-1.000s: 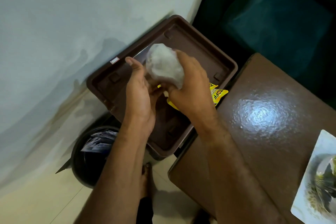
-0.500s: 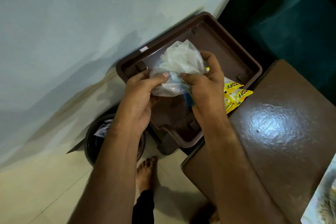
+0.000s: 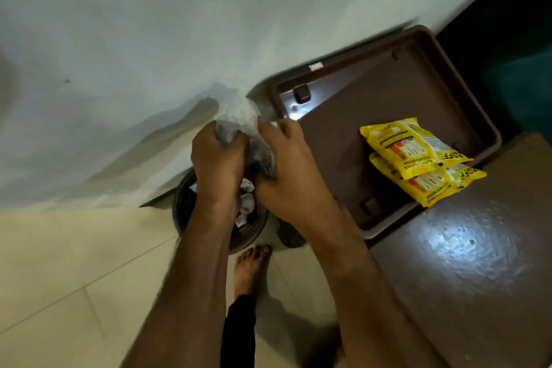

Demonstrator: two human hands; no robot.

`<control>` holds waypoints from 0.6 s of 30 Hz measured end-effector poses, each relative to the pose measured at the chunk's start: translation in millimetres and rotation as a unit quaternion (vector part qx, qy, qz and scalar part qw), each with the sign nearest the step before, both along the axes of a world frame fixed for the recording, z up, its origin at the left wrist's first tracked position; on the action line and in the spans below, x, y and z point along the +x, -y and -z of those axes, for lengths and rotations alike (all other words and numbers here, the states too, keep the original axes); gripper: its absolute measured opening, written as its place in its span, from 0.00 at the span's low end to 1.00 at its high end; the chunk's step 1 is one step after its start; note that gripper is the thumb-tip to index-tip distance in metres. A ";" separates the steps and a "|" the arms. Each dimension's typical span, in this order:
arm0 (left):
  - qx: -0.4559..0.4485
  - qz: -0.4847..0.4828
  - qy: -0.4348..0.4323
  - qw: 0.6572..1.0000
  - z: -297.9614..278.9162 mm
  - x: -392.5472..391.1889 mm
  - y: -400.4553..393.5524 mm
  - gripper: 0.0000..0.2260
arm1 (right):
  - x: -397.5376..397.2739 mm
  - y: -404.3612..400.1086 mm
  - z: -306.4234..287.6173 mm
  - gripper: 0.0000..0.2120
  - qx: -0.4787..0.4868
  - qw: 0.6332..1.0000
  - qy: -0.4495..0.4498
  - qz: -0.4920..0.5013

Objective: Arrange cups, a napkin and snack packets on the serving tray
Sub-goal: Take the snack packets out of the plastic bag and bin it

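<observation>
Both hands hold a clear plastic bag (image 3: pixel 239 125) above the waste bin (image 3: pixel 186 203), probably so that discarded wrapping drops into it. The left hand (image 3: pixel 219 158) is fisted around the bag's neck; the right hand (image 3: pixel 286 170) pinches its side, forearms converging. Two yellow snack packets (image 3: pixel 415 158) lie on the brown tray (image 3: pixel 388 92), overlapping the table (image 3: pixel 478 263).

head-worn view, looking steeply down, close
</observation>
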State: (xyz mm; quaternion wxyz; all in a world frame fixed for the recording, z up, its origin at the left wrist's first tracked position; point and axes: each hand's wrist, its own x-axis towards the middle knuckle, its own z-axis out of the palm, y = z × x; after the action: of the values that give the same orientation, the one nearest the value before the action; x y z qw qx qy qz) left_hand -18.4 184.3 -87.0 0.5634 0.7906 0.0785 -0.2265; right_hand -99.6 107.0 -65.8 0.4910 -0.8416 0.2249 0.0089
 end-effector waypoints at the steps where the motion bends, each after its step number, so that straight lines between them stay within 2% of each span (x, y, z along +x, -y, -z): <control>1: 0.009 -0.012 -0.017 1.000 4.8 -3.3 -6.9 0.07 | 1.2 -6.2 4.0 0.36 -0.047 0.998 -0.027 -0.014; 3: -0.008 -0.074 -0.069 0.995 17.3 -9.5 -22.8 0.14 | 6.0 -23.3 14.7 0.33 -0.116 0.991 -0.055 -0.041; 5: -0.021 -0.129 -0.116 0.985 31.2 -11.7 -38.3 0.17 | 10.0 -38.3 29.1 0.25 -0.147 0.984 -0.074 -0.065; 8: -0.061 -0.145 -0.163 0.974 49.8 -12.5 -53.9 0.12 | 13.8 -48.7 53.6 0.13 -0.200 0.973 -0.094 -0.066; 11: -0.075 -0.162 -0.189 0.966 72.4 -17.0 -67.7 0.04 | 15.2 -52.1 80.8 0.10 -0.214 0.967 -0.131 -0.053; 14: -0.035 -0.149 -0.198 0.968 102.9 -20.4 -81.5 0.05 | 17.1 -58.9 111.8 0.10 -0.220 0.959 -0.166 -0.062; 16: 0.018 -0.149 -0.171 0.974 124.5 -22.7 -87.3 0.06 | 17.6 -63.8 130.0 0.11 -0.223 0.952 -0.199 -0.069; 18: 0.105 -0.124 -0.127 0.978 141.4 -25.3 -93.4 0.14 | 17.4 -71.6 143.3 0.11 -0.218 0.951 -0.211 -0.053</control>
State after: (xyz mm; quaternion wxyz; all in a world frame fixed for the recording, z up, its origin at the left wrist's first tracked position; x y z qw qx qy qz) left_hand -43.7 277.7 -228.4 0.4862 0.7942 0.2709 -0.2439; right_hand -82.3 178.6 -209.2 0.2359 -0.9177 0.2751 0.1629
